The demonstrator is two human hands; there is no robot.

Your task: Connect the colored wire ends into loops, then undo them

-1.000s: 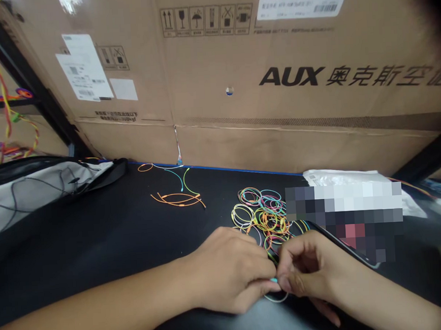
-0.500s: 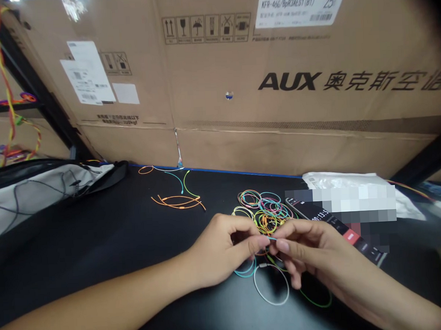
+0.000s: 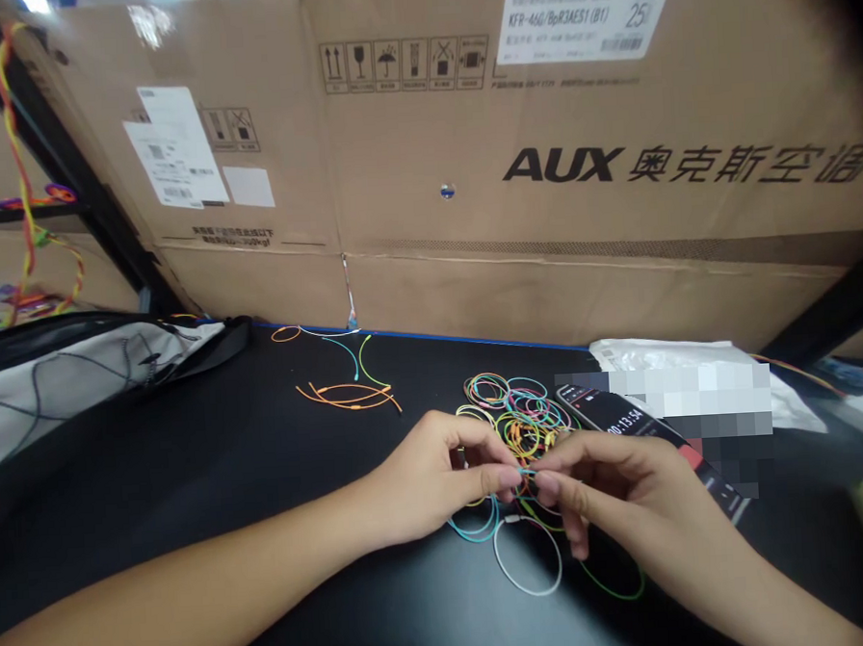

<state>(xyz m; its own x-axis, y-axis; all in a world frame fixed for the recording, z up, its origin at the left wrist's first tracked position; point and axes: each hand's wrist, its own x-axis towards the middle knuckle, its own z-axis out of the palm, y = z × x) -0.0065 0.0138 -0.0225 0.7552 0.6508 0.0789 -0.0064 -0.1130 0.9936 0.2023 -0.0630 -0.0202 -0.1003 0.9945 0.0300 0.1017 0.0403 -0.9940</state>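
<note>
My left hand (image 3: 450, 481) and my right hand (image 3: 620, 477) meet over a pile of colored wire cable loops (image 3: 527, 419). Thumb and fingers of each hand pinch a thin light-blue wire cable (image 3: 527, 471), whose short middle stretch shows between the fingertips. Light-blue loops (image 3: 476, 538) hang or lie just below my left hand; whether they belong to the held cable I cannot tell. A white cable loop (image 3: 532, 592) lies nearer to me, and a green loop (image 3: 623, 597) is partly behind my right hand.
Orange cables (image 3: 349, 400) lie loose at the back left, near blue and green ones. A phone (image 3: 631, 419) showing a timer sits right of the pile, beside a white plastic package (image 3: 789, 391). Large cardboard box (image 3: 429, 275) behind; grey-white bag (image 3: 116, 368) at left.
My hands have shifted slightly left, and a little more of the light-blue cable shows between their fingertips. The view has tilted slightly.
</note>
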